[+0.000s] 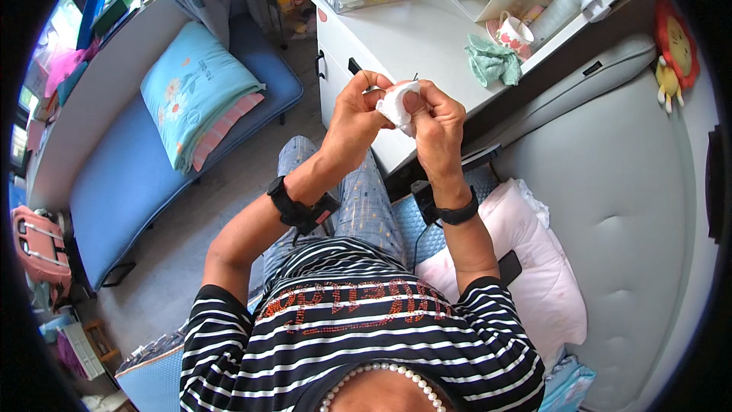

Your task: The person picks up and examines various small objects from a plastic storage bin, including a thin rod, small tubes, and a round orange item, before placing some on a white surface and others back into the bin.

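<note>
A: Where do we have the white wad (396, 109)?
B: Between our two hands, in the upper middle of the frame, just off the near edge of the white table (427, 38).
A: Which hand is nearer?
B: Neither; both touch it. Our right hand (440, 126) grips it from the right, thumb pressed across its face. Our left hand (354, 118) is curled in a pinch at its left edge, though we see little of those fingertips.
A: And its long axis?
B: Roughly up and down the frame, with a slight bow, as far as we can tell with the thumb covering part.
A: How does it look to us?
B: Soft, white and creased, bunched small; cloth or tissue, we can't say. A thin dark tip (415, 75) pokes up above it, beside our right fingers; we can't make out what it belongs to.
</note>
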Motion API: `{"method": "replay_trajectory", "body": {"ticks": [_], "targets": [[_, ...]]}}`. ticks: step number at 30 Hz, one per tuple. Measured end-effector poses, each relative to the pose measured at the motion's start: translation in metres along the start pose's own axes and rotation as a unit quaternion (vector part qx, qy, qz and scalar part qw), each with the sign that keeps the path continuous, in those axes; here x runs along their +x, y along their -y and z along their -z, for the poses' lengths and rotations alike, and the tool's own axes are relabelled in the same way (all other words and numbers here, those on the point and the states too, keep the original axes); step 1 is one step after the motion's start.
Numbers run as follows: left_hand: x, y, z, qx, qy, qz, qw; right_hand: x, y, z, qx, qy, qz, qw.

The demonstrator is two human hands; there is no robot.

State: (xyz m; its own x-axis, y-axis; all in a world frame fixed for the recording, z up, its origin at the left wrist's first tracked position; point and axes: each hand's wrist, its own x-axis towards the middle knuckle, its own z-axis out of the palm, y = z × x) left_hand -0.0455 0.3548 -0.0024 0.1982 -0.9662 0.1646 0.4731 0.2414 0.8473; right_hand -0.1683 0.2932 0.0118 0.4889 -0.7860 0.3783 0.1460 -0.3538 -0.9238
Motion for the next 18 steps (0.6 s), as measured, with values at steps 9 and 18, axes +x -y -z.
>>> {"method": "replay_trajectory", "body": {"ticks": [9, 18], "targets": [[-0.002, -0.014, 0.024, 0.144, 0.058, -0.042, 0.987, -0.017, 0.008, 0.004, -0.022, 0.134, -0.074, 0.988], [-0.002, -0.015, 0.025, 0.118, 0.008, -0.073, 0.99, -0.017, 0.007, 0.005, -0.028, 0.199, -0.127, 0.971]]}}
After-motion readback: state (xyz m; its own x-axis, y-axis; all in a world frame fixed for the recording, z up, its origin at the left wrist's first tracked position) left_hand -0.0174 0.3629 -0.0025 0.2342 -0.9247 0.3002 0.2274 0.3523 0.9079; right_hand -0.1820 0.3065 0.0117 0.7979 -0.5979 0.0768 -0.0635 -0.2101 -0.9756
